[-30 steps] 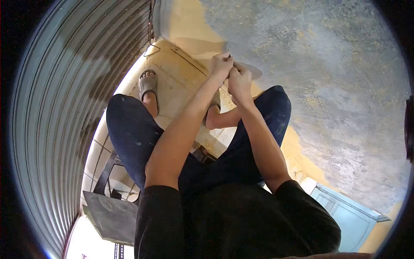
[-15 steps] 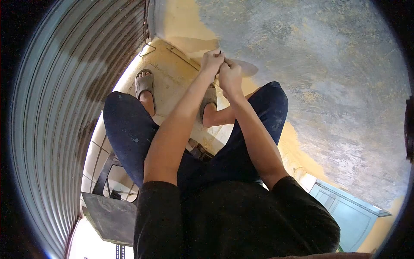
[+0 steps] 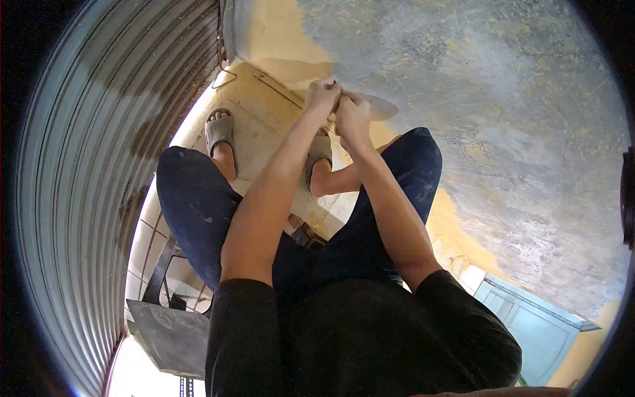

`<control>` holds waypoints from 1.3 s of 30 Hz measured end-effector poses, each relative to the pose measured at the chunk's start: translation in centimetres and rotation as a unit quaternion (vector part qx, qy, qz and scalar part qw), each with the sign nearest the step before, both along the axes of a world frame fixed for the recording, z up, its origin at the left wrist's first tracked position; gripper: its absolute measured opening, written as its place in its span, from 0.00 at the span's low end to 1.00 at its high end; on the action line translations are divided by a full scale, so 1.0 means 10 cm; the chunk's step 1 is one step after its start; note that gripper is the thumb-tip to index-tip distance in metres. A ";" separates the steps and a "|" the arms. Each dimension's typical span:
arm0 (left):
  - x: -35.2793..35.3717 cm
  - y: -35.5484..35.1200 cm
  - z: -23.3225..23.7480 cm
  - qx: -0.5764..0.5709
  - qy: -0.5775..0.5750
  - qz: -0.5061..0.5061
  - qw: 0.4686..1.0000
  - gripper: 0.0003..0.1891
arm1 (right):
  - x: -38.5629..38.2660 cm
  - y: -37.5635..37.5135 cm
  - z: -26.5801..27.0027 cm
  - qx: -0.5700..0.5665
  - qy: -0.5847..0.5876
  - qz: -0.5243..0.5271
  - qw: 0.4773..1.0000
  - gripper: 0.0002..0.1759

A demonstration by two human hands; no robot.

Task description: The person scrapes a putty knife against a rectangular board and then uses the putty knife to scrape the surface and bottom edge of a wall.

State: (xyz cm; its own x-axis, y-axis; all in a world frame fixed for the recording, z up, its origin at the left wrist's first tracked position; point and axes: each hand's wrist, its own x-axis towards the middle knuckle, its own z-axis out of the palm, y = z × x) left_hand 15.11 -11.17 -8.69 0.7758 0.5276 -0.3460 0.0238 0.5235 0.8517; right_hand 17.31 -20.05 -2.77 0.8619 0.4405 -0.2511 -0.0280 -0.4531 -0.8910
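Observation:
My left hand (image 3: 323, 96) is closed at the handle end of a flat-bladed tool, where a small dark tip shows by the thumb. Right beside it, my right hand (image 3: 353, 120) wraps round the same tool, nearer the blade. The greyish blade (image 3: 378, 104) tapers to a rounded end and points right, against or close to the wall; contact cannot be made out. Most of the handle is hidden in my fingers. The wall (image 3: 503, 126) is patchy grey, with yellow paint (image 3: 284, 33) left along its edges.
A ribbed metal shutter (image 3: 86, 198) rises on the left. My sandalled feet (image 3: 220, 129) stand on a dusty floor (image 3: 261, 126) below my knees. Behind me on the left is a dark chair-like piece (image 3: 172, 334). A light blue door (image 3: 529, 321) is at lower right.
Both hands have shifted very slightly, still together on the tool. The blade's tip sits a little lower and further right. My left knee has moved slightly.

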 end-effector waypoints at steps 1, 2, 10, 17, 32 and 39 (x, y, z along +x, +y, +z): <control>-0.02 0.03 0.00 -0.038 -0.015 -0.017 0.999 0.19 | 0.02 0.03 -0.05 -0.036 -0.027 0.021 0.999 0.19; -0.02 -0.01 0.01 -0.038 -0.016 -0.017 0.999 0.19 | 0.02 0.00 -0.09 -0.036 -0.029 0.021 0.999 0.19; -0.04 0.02 0.07 -0.010 -0.018 -0.006 1.000 0.11 | -0.06 0.01 0.04 0.009 -0.007 -0.010 1.000 0.19; -0.04 -0.10 0.22 0.040 0.001 0.019 0.999 0.13 | -0.11 0.04 0.21 0.068 0.013 -0.027 0.997 0.18; 0.07 -0.08 -0.02 0.056 -0.014 0.051 0.997 0.09 | -0.23 0.03 0.13 0.057 -0.032 -0.029 0.997 0.16; 0.03 0.05 -0.19 0.004 -0.031 0.003 1.000 0.21 | -0.07 0.13 -0.19 0.007 -0.081 -0.001 0.997 0.19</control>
State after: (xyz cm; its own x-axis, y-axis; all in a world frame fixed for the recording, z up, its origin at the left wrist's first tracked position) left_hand 15.44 -10.67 -10.63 0.7930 0.5344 -0.2925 -0.0321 0.5161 0.8559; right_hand 16.58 -18.75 -4.69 0.8915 0.4414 -0.1018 0.1165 -0.4405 -0.8902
